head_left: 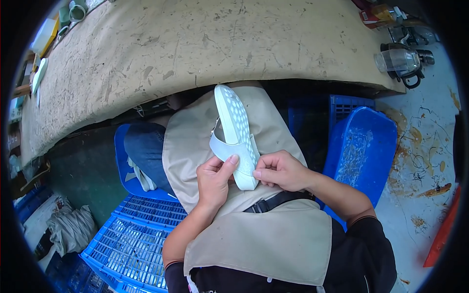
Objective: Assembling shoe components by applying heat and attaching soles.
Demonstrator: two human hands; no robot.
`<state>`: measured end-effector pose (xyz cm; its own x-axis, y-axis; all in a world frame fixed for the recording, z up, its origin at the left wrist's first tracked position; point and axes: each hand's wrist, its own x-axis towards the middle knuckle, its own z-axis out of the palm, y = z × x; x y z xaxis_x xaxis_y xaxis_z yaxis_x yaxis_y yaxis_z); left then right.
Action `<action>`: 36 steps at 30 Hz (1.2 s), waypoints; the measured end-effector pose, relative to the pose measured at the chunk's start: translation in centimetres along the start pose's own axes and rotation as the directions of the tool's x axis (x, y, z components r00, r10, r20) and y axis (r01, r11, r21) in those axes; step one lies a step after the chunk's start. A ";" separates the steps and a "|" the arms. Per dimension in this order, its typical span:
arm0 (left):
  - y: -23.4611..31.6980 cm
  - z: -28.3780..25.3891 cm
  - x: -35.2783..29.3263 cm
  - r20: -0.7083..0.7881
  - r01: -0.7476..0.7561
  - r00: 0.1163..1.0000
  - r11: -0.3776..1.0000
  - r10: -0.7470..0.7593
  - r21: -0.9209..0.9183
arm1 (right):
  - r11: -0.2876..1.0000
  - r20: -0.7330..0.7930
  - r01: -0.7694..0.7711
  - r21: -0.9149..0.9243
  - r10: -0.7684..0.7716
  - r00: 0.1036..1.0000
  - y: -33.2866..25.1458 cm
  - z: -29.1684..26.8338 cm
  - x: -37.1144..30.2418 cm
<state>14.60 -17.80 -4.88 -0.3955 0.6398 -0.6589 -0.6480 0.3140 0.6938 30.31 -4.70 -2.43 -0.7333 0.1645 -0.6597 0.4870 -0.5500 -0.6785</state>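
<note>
A pale white-green slide sandal (233, 117) with a dotted footbed lies over my lap, its heel end pointing away from me. My left hand (215, 178) is closed on the strap side near the toe end, thumb pressed on top. On the opposite edge, my right hand (283, 171) pinches at the sandal's toe end with thumb and forefinger; any small piece between those fingertips is hidden. A beige apron (195, 117) covers my legs beneath the sandal.
A worn beige worktable (220, 39) curves across the front. Blue plastic crates (141, 239) stand at my left, and a blue tub (364, 151) is at my right. A clear jar (398, 61) sits at the far right. Crumpled grey cloth (73, 229) lies lower left.
</note>
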 end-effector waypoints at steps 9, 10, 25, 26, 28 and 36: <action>-0.6 0.0 0.2 -0.002 0.082 0.997 0.995 -0.083 -0.065 | 0.839 0.080 0.058 -0.541 -0.018 0.997 -1.0 -1.9 0.9; -0.3 0.2 0.7 -0.004 0.076 0.997 0.995 -0.076 -0.061 | 0.838 0.083 0.066 -0.542 -0.025 0.996 -1.1 -1.9 1.2; 0.5 0.8 2.2 0.011 -0.133 0.991 0.976 0.134 0.174 | 0.915 -0.386 0.332 -0.228 -0.398 0.832 -0.7 0.9 3.6; 0.4 0.7 2.2 0.011 -0.132 0.991 0.973 0.133 0.189 | 0.955 -0.383 0.244 -0.167 -0.291 0.877 -1.2 0.6 3.7; 0.4 0.7 2.3 0.015 -0.137 0.990 0.965 0.137 0.222 | 0.997 -0.357 0.061 -0.046 -0.073 0.931 -2.3 -0.1 3.9; -0.8 -0.6 2.5 0.002 -0.157 0.988 0.987 0.157 0.044 | 0.910 -0.355 -0.075 -0.408 -0.082 0.931 -1.3 0.4 4.1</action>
<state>13.75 -16.93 -7.25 -0.4912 0.6828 -0.5409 -0.5486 0.2398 0.8010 26.53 -3.60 -4.13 -0.5543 0.4893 -0.6733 0.6917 -0.1792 -0.6996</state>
